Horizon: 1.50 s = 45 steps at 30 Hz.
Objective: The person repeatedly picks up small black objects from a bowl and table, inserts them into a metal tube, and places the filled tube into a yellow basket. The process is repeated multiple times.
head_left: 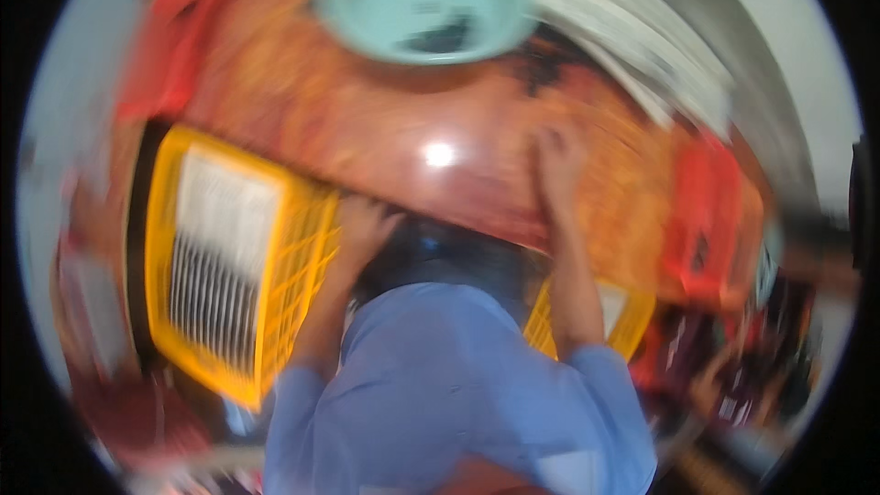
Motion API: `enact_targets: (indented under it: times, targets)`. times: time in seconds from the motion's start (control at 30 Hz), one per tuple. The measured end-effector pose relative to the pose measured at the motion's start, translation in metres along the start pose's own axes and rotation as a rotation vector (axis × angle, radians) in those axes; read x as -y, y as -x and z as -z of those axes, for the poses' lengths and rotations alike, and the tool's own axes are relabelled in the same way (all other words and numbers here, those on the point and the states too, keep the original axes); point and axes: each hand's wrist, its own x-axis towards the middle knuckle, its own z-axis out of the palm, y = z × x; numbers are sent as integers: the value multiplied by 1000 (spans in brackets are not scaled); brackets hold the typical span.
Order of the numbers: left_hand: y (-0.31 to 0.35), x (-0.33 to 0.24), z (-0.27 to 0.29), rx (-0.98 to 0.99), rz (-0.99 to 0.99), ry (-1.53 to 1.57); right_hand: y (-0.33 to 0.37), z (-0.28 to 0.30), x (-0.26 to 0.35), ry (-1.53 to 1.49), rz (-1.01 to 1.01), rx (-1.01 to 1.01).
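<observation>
Nearer us than the turquoise basin [376, 0], our right hand [557, 160] stretches over the reddish table [367, 119]; our left hand [364, 225] sits beside the yellow crate [272, 284], left of the basin. We cannot tell if either blurred hand grips. Red containers [704, 192] flank the basin.

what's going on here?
A person in a blue top is at a reddish-brown table. The left hand is by the near edge, beside a yellow basket; the right hand is at the tabletop. Blur hides whether either holds anything. A pale green bowl with dark contents sits farther back.
</observation>
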Motion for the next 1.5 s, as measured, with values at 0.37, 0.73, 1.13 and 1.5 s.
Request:
enact_targets:
  times: [0.37,0.73,1.13,1.5]
  targets:
    - [2,48,-69,210,132,-428,20,139,-9,272,-117,-289]
    - [1,37,-62,114,31,-446,12,349,-54,1012,-460,-130]
    - [-30,90,-54,165,-25,-390,-3,373,-137,1180,-327,128]
    - [-38,39,11,304,-233,-477,-2,378,-45,560,-54,-771]
